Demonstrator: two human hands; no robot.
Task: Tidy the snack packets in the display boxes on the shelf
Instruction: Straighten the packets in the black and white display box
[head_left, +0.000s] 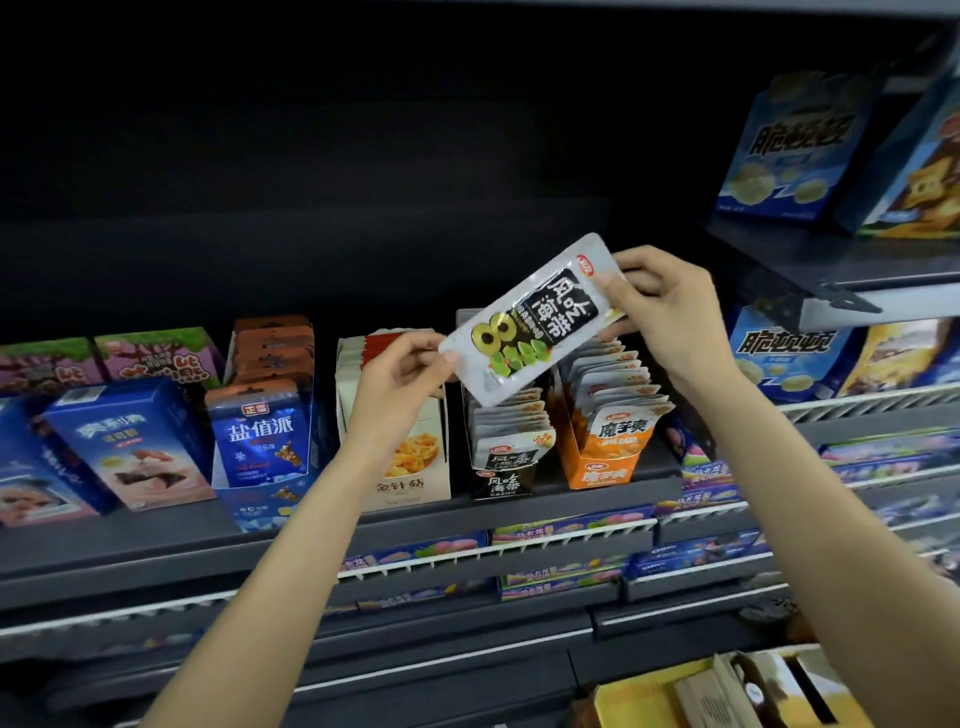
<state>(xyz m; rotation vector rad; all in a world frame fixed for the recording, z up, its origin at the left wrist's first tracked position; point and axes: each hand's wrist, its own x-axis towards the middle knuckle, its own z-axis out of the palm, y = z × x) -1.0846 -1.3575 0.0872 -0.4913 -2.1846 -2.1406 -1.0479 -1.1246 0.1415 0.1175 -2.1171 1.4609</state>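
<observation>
I hold a silver seaweed snack packet (535, 322) with a black label, tilted, in front of the shelf. My left hand (402, 371) pinches its lower left corner. My right hand (665, 306) pinches its upper right end. Right below the packet stands a black display box (504, 480) with a row of the same packets standing upright in it. To its right an orange display box (605, 467) holds several orange-and-white packets. To its left a cream display box (415, 467) holds more packets.
A blue display box (262, 447) and blue biscuit boxes (124, 441) stand further left on the same dark shelf (156, 540). Blue snack boxes (795, 150) sit on a higher shelf at right. Rows of candy packs (566, 530) fill the lower racks.
</observation>
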